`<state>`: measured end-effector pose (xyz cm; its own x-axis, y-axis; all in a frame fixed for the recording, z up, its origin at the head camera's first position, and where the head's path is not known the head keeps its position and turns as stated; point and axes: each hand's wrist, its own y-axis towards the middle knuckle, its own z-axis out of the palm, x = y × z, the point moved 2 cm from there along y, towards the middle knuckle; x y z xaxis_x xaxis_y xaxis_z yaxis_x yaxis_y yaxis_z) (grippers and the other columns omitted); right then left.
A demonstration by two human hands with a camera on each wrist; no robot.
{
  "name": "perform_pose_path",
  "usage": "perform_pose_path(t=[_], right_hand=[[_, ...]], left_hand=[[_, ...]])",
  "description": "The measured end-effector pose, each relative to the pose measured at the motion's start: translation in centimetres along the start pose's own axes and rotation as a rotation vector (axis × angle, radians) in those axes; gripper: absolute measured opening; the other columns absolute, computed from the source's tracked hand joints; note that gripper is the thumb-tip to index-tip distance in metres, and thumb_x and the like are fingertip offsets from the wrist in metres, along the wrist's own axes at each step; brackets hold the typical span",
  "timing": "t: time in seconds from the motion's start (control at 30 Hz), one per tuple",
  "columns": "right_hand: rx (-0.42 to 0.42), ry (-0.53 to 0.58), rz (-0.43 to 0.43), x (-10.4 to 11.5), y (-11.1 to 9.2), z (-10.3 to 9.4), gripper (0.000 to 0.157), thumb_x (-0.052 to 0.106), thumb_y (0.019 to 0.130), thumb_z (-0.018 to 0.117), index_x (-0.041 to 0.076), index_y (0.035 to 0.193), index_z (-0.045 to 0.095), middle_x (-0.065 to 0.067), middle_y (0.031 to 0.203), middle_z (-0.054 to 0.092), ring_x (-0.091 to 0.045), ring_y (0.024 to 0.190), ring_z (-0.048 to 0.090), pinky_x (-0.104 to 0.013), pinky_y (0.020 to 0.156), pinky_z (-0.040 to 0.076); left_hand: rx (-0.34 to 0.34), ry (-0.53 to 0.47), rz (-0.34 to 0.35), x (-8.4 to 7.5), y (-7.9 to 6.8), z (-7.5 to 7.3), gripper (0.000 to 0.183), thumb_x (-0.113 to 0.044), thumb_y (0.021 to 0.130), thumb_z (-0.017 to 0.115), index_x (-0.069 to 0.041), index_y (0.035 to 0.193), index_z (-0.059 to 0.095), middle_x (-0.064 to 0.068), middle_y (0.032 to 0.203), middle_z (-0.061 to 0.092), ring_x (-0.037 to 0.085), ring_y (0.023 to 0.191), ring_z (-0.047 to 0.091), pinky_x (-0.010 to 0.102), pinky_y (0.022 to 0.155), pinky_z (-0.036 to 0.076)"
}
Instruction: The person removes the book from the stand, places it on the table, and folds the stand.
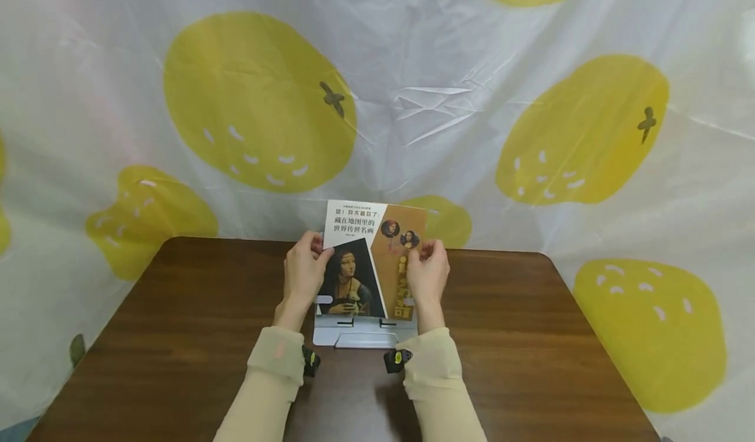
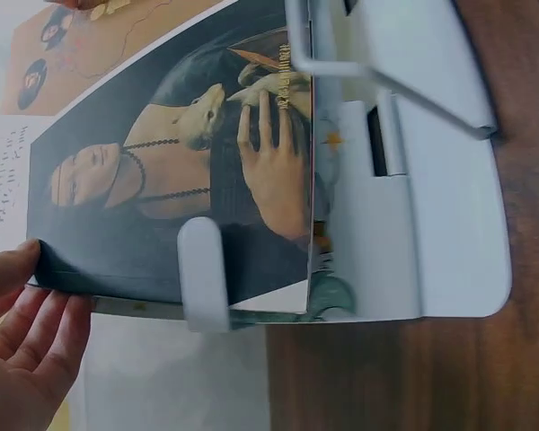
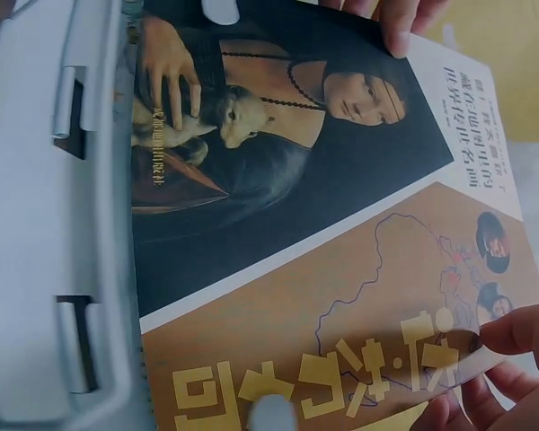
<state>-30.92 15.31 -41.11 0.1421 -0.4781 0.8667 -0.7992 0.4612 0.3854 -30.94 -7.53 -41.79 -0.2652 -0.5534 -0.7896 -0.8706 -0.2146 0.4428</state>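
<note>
A book (image 1: 377, 261) with a painted portrait on its cover leans upright on a pale grey book stand (image 1: 366, 340). My left hand (image 1: 305, 265) pinches the book's left edge, thumb on the cover and fingers behind. On the opposite edge, my right hand (image 1: 428, 270) grips the book the same way. In the left wrist view, a rounded clip (image 2: 204, 274) of the stand overlaps the front of the cover near the lower corner. Another clip's tip (image 3: 273, 413) lies over the orange part in the right wrist view. The stand's back is mostly hidden by the book.
The stand rests on a dark brown wooden table (image 1: 507, 337). Behind the table hangs a pale curtain (image 1: 413, 114) printed with large yellow fruit. A black wrist camera (image 1: 310, 361) is strapped at the left cuff, and another wrist camera (image 1: 396, 361) at the right cuff.
</note>
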Motion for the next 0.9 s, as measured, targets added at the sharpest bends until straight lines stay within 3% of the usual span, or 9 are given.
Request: perform_pose_path(t=[0.33,0.5,0.9], right_hand=[[-0.024,0.083,-0.066,2.8,1.5,-1.1,0.013,0.003,0.083,0.060,0.002,0.095,0.054,-0.009,0.087,0.057,-0.023,0.078,0.057,-0.034,0.071,0.044],[0.004,0.150,-0.088,4.5,2.1,-2.0,0.012,0.004,0.086,0.059,0.003,0.095,0.052,-0.007,0.086,0.052,-0.020,0.077,0.052,-0.032,0.068,0.042],[0.042,0.180,-0.202,7.2,3.3,-6.8,0.013,0.006,0.091,0.059,0.001,0.096,0.049,-0.004,0.088,0.047,-0.017,0.081,0.049,-0.030,0.065,0.039]], left_hand=[[-0.032,-0.040,0.107,-2.3,1.7,-1.3,0.019,-0.012,0.087,0.075,-0.004,0.098,0.061,0.010,0.087,0.064,0.024,0.077,0.063,0.040,0.072,0.049],[-0.044,-0.090,0.151,-3.9,2.3,-2.2,0.020,-0.009,0.086,0.076,-0.002,0.098,0.061,0.011,0.085,0.063,0.024,0.077,0.063,0.037,0.071,0.050],[0.006,-0.167,0.217,-7.9,2.5,-2.5,0.020,-0.011,0.088,0.074,-0.003,0.099,0.059,0.009,0.086,0.060,0.022,0.076,0.060,0.034,0.068,0.050]])
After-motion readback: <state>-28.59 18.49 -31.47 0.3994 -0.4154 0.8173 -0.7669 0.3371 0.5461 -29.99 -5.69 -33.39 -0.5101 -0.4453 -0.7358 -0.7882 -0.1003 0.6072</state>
